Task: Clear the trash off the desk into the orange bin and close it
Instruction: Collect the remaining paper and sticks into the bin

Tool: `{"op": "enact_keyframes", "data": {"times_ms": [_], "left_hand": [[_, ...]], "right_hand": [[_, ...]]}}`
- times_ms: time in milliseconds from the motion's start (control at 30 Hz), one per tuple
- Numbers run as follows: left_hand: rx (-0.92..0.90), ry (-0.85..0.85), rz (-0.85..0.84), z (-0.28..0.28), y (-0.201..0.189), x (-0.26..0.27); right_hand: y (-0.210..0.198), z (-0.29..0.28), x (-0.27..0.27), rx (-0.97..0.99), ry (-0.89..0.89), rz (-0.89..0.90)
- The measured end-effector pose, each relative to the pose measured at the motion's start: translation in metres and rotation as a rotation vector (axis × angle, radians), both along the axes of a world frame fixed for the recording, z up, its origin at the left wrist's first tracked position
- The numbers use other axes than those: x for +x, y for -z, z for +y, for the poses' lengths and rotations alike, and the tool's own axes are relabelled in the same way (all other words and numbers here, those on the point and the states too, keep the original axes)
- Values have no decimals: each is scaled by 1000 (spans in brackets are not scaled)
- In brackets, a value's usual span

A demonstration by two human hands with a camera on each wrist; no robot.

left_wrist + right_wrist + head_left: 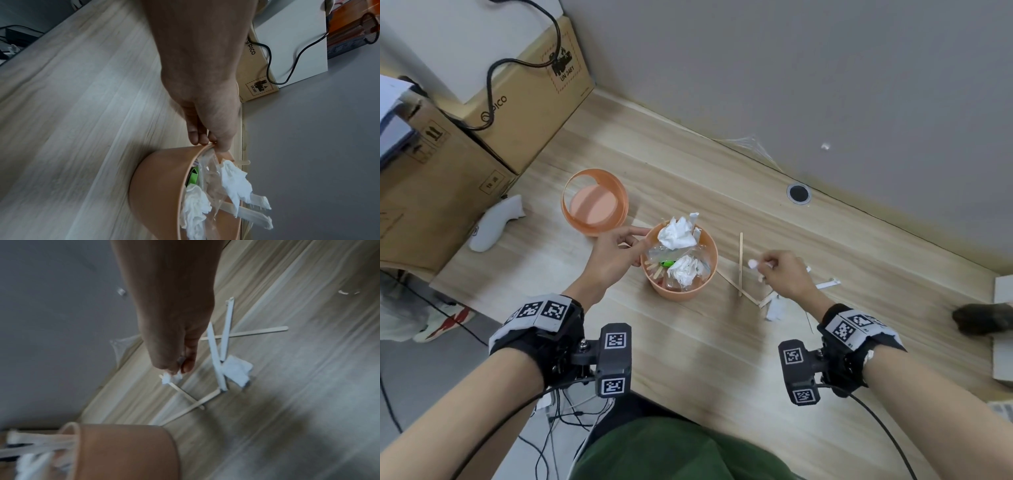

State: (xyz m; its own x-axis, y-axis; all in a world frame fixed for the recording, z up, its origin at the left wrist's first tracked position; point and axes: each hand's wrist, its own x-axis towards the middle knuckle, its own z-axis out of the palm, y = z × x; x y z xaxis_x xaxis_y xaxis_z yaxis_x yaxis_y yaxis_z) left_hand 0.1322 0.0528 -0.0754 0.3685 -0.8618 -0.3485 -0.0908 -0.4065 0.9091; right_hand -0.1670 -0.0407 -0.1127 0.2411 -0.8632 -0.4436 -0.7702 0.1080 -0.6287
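Observation:
The orange bin [681, 291] stands open at mid-desk, stuffed with crumpled tissues [676, 233], clear plastic and wooden sticks. My left hand [619, 250] pinches its near-left rim [202, 147], thumb inside, fingers outside. The bin's orange lid [594, 205] lies upturned behind it to the left. To the bin's right my right hand [779, 270] pinches a small white paper scrap [752, 263] [171, 378] just above the desk. Under and beside that hand lie wooden sticks [740, 263] [186, 394], white paper strips [214, 353] and a white paper wad [774, 308] [237, 371].
Cardboard boxes [448, 178] with a black cable fill the desk's left back corner. A white controller [494, 222] lies beside them. A grey wall runs along the back, with a cable hole [798, 193] in the desk. A dark object [979, 318] sits at the right edge.

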Motion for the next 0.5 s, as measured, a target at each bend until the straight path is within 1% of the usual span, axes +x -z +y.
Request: {"op": "enact_keyframes", "data": {"times_ms": [100,167,200,267,333,367,433,500], "left_hand": [[-8,1,0,2,-3,-6],[-9,5,-2,2,-5,-8],[-9,7,-4,3,-5,-9],[-5,11,-8,3,-6,-10],[-5,17,-7,3,-6,-11],[-4,20,-9,3,-6,-10],[0,22,-16,4,-5,-9],[0,19,-16,4,-4,-8]], "right_hand": [[-46,-6,26,-53,34,-293],[-73,-6,50,-89,-44,-425],[-83,-4,62,-118,-114,-453],[-93,4,81,-151,-297,-398],[-91,11,90,-151,-476,-249],[-89,13,91,-146,-523,-205],[-91,13,85,-137,-516,-241],[-93,8,74,-146,-401,-340]]}}
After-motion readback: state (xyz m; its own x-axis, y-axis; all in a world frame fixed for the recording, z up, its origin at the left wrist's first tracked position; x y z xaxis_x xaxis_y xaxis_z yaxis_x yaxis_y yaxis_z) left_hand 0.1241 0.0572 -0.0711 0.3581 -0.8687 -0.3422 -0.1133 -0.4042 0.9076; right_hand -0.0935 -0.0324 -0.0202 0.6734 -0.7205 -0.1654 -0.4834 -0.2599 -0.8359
